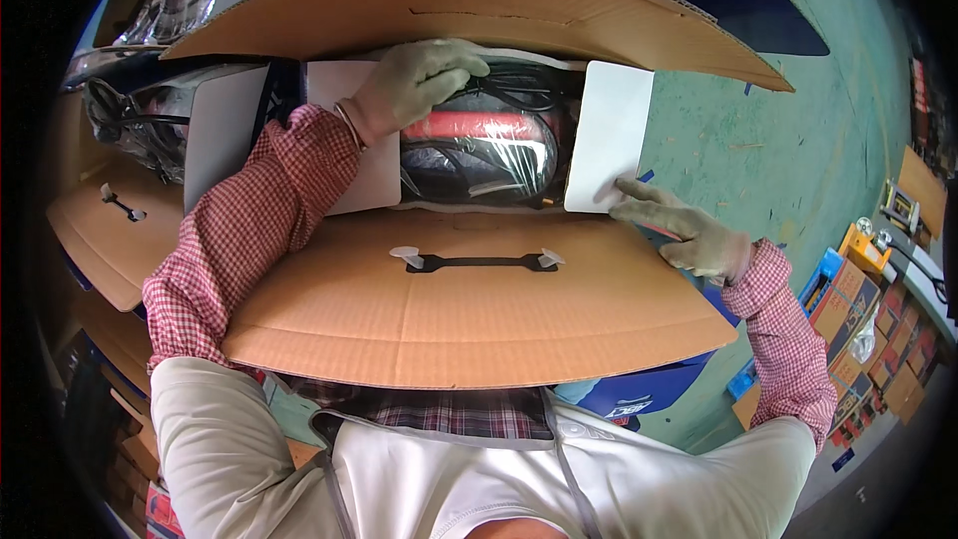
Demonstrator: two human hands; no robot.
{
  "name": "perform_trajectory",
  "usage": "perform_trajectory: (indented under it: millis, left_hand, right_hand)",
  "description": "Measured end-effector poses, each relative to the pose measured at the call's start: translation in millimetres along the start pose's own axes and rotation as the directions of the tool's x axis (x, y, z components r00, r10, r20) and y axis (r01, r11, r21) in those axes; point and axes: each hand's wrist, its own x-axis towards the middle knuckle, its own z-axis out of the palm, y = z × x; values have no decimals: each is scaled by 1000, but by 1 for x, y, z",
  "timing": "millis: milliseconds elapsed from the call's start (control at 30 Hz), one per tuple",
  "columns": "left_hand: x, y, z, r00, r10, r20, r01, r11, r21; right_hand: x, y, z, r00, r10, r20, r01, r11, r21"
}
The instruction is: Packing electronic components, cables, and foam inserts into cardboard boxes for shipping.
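Observation:
In front of me an opened cardboard box has its near flap folded toward me, with a black carry handle fixed by two white plastic ends. Inside lies a machine in clear plastic, dark with a red bar and black cable. My left hand, in a pale glove, reaches over the left white flap, its fingers stretched across the top of the bagged machine. The gloved right hand has its fingers extended at the lower corner of the right white flap. It holds nothing that I can see.
The far cardboard flap stands raised behind the box. To the left is another opened box with a plastic-wrapped machine. Stacked cartons and a yellow item stand at the right, beyond the green floor.

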Motion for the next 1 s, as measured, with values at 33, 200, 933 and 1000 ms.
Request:
perform_trajectory:
  millis: [33, 200, 933, 1000]
  left_hand:
    - [0, 1, 0, 999, -33, 14, 33, 998, -51]
    - [2, 3, -4, 980, -186, 64, 197, 922, -332]
    - [8, -5, -19, 968, -133, 213, 212, 886, -413]
    - [5, -6, -25, 961, 269, 63, -235, 914, -331]
  right_hand:
    - [0, 1, 1, 1000, 10, 9, -10, 1000, 12]
    - [0, 15, 0, 1000, -23, 21, 19, 987, 158]
    - [49, 55, 32, 655, -323, -683, 460, 887, 22]
    - [57, 45, 30, 628, -377, -681, 521, 853, 9]
